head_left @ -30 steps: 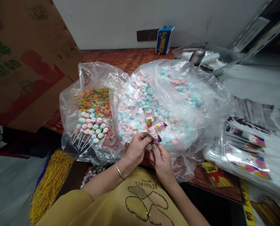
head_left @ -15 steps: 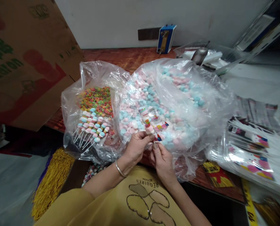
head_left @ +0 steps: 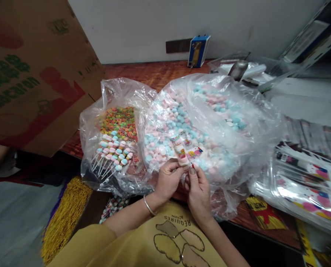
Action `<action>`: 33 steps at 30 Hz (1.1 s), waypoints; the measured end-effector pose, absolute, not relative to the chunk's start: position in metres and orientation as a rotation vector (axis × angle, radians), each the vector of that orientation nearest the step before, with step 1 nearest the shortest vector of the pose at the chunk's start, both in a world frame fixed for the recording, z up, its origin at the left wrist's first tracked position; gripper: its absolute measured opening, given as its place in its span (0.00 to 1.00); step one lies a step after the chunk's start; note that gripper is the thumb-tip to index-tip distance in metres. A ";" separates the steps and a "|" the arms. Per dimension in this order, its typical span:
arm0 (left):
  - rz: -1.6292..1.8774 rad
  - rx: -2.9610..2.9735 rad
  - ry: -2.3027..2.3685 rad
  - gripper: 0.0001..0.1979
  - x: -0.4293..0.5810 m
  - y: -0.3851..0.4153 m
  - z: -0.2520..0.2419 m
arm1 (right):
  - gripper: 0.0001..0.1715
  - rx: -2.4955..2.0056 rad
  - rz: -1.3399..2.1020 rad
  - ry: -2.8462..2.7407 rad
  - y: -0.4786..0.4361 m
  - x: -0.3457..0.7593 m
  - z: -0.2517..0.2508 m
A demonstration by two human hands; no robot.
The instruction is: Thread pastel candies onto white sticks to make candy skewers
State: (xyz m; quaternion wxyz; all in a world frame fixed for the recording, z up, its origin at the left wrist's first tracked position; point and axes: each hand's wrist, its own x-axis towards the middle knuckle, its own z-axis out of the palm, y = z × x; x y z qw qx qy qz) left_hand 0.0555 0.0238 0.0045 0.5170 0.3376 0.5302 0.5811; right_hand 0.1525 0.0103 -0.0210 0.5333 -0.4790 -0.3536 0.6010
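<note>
My left hand [head_left: 168, 178] is closed around the lower end of a marshmallow lollipop in a printed clear bag [head_left: 182, 157], which points away from me. Right beside it, the thumb and fingers of my right hand [head_left: 198, 191] pinch together just below the bag's end. What lies between them is too small to make out. Behind the hands is a big clear plastic bag of pink, blue and white marshmallows [head_left: 159, 151]. Finished-looking marshmallow sticks [head_left: 115, 150] lie in a bunch at the left, on a clear bag of colourful ring-shaped candies [head_left: 121, 120].
At the right are stacked printed clear bags [head_left: 307, 193] and a pack of gold twist ties [head_left: 265, 213] near the edge of the wooden table [head_left: 134, 72]. A large cardboard box [head_left: 37, 81] stands left, above hanging gold strands [head_left: 66, 218]. A blue device [head_left: 198, 52] sits against the wall.
The view has shifted, so everything sits slightly lower and to the right. My hands stay together at the lower end of the bagged lollipop, with only small finger movement.
</note>
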 end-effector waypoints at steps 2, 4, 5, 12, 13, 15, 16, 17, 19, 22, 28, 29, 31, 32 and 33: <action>1.405 0.837 1.268 0.08 0.054 0.022 0.007 | 0.23 -1.036 1.583 -0.687 0.012 0.150 -0.021; 1.334 0.746 1.177 0.12 0.049 0.022 0.007 | 0.25 -0.901 1.774 -0.568 0.013 0.152 -0.018; 1.266 0.685 1.101 0.16 0.046 0.023 0.006 | 0.25 -0.831 1.881 -0.540 0.014 0.153 -0.017; 1.083 0.452 0.808 0.22 0.029 0.032 -0.006 | 0.26 -0.607 2.342 -0.587 0.015 0.167 -0.012; 1.127 0.413 0.852 0.22 0.031 0.033 -0.006 | 0.26 -0.674 2.260 -0.628 0.015 0.166 -0.014; 1.226 0.342 0.944 0.22 0.037 0.033 -0.006 | 0.22 -0.891 1.933 -0.779 0.013 0.163 -0.016; 1.262 0.322 0.983 0.22 0.040 0.033 -0.005 | 0.19 -1.002 1.719 -0.884 0.011 0.162 -0.017; 1.292 0.318 1.016 0.22 0.043 0.033 -0.004 | 0.17 -1.091 1.507 -0.995 0.010 0.161 -0.017; 1.329 0.360 1.062 0.21 0.046 0.031 -0.001 | 0.14 -1.173 1.225 -1.164 0.007 0.159 -0.017; 1.264 0.455 1.057 0.20 0.040 0.027 0.002 | 0.17 -1.052 1.417 -1.062 0.004 0.157 -0.015; 0.996 0.487 0.867 0.22 0.016 0.021 0.000 | 0.21 -0.618 2.123 -0.571 0.001 0.148 -0.017; 0.977 0.491 0.862 0.22 0.014 0.021 -0.001 | 0.22 -0.609 2.141 -0.602 0.001 0.147 -0.017; 0.981 0.507 0.883 0.19 0.014 0.022 -0.003 | 0.22 -0.630 2.139 -0.675 0.003 0.148 -0.015; 1.006 0.513 0.906 0.18 0.015 0.023 -0.004 | 0.22 -0.668 2.104 -0.719 0.004 0.153 -0.013; 1.050 0.515 0.932 0.17 0.015 0.024 -0.004 | 0.20 -0.737 2.024 -0.797 0.003 0.160 -0.010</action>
